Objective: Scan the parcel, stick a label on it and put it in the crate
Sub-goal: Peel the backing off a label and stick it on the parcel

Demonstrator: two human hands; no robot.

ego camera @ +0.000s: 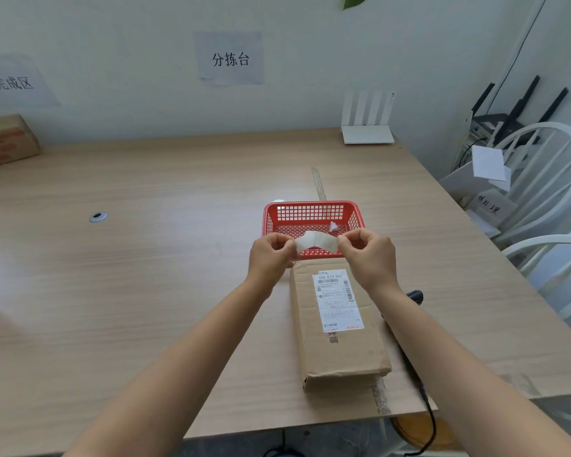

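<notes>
Cardboard parcel (338,328), waybill (337,300) "500 E73 065"

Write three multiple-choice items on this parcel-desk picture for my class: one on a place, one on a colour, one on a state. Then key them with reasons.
1. Where does the parcel lie?
A. inside the basket
B. on the table, on the near side of the basket
C. on the chair

2. What colour is the basket?
A. red
B. blue
C. green

3. What is the state of the label strip?
A. stuck on the parcel
B. lying flat on the table
C. held between both hands

Key: 1 B, the parcel rests on the table. 2 A, its mesh is red. 3 C, the left hand and right hand pinch its ends.
</notes>
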